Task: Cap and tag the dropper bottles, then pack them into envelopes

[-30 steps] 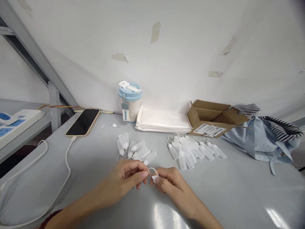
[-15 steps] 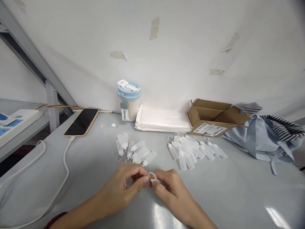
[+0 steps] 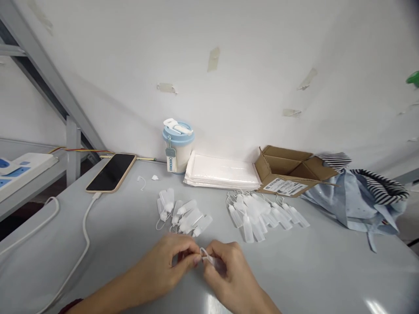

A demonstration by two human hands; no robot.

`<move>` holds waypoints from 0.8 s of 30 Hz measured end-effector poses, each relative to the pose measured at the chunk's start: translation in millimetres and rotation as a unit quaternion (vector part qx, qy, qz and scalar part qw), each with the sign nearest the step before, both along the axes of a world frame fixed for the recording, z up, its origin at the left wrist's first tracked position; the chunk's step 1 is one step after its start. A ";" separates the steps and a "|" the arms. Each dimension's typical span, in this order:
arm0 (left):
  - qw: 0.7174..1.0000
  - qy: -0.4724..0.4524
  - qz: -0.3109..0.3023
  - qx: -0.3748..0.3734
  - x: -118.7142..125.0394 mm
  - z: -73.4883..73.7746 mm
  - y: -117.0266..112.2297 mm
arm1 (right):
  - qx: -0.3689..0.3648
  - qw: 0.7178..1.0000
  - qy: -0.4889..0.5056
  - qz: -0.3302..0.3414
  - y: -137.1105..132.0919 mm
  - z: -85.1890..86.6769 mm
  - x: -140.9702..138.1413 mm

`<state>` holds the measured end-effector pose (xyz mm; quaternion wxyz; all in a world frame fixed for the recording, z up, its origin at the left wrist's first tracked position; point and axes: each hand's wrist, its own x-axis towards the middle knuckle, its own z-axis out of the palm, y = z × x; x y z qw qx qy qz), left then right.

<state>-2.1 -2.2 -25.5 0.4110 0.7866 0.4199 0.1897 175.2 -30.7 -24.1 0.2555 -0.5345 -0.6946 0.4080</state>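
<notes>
My right hand is closed around a small translucent plastic bottle, with most of it hidden in the fingers. A thin white loop of strap rises from the bottle between my hands. My left hand pinches at the loop's left end, thumb against forefinger. Whatever cap is in that pinch is covered by the fingertips. Beyond the left hand lies a small group of similar bottles. A larger pile of bottles with straps lies beyond the right hand.
A phone on a white cable lies at left. Along the wall stand a lidded cup, a stack of white envelopes, an open cardboard box and a blue cloth bag. A loose strap and white cap lie near the phone.
The view has tilted up a little. Both hands remain together at the bottle; the right hand has turned slightly, and the loop looks narrower and leans more.
</notes>
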 end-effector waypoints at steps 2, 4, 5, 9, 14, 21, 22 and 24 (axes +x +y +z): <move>1.000 0.011 0.001 0.024 -3.0 0.7 4.3 | 0.013 1.000 -0.003 0.010 1.5 0.4 0.9; 0.999 0.015 -0.007 0.049 -5.9 1.2 6.8 | 0.015 1.000 -0.004 0.014 3.2 1.2 1.4; 0.998 0.014 -0.016 0.054 -6.8 1.6 7.1 | 0.012 1.000 -0.004 0.016 3.9 1.7 1.5; 0.998 0.009 -0.044 0.048 -6.2 4.8 3.0 | -0.003 1.000 0.016 0.014 4.5 3.6 1.3; 0.997 -0.001 -0.052 0.063 -2.1 4.4 -5.1 | -0.005 1.000 0.008 0.012 2.2 0.2 1.9; 0.995 0.025 -0.061 0.072 -4.0 6.0 -2.6 | 0.029 0.997 -0.042 0.057 3.9 2.1 3.8; 0.995 0.030 -0.053 0.074 -6.5 9.6 0.0 | 0.039 0.996 -0.049 0.065 5.3 5.6 7.4; 0.996 0.038 -0.003 0.083 -13.6 17.5 6.5 | 0.091 0.991 -0.084 0.047 9.4 12.8 19.1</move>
